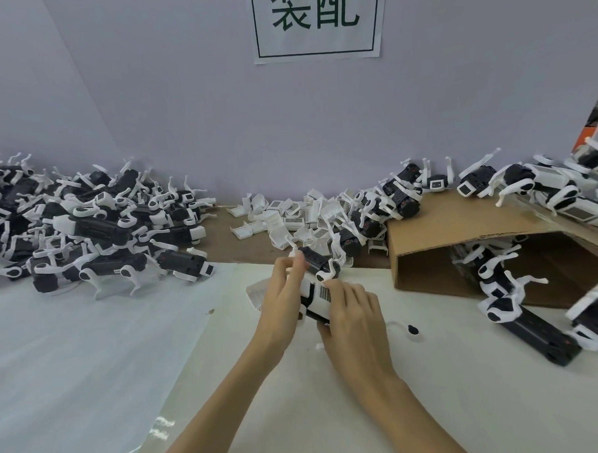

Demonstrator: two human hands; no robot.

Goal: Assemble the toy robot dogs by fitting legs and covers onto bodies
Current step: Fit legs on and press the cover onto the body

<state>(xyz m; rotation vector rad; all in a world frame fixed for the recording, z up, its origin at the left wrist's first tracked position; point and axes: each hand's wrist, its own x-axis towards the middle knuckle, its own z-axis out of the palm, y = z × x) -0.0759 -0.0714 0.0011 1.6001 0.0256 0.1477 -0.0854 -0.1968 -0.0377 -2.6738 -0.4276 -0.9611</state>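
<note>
Both hands are wrapped round one toy dog body [319, 287] at mid-table: left hand [283, 295] pinches its far end, right hand [354, 313] presses the white cover [323, 295] down. Looks like light, stiff, slippery plastic, so it's probably best gripped by the chunky body, since the thin legs [328, 271] could likely get snapped.

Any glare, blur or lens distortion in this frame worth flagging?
Head view: wide-angle bend curves the table edge and tilts the box; soft, even light with faint shadows; a small glare streak on the sheet; hands and dog slightly soft; sign readable.
</note>
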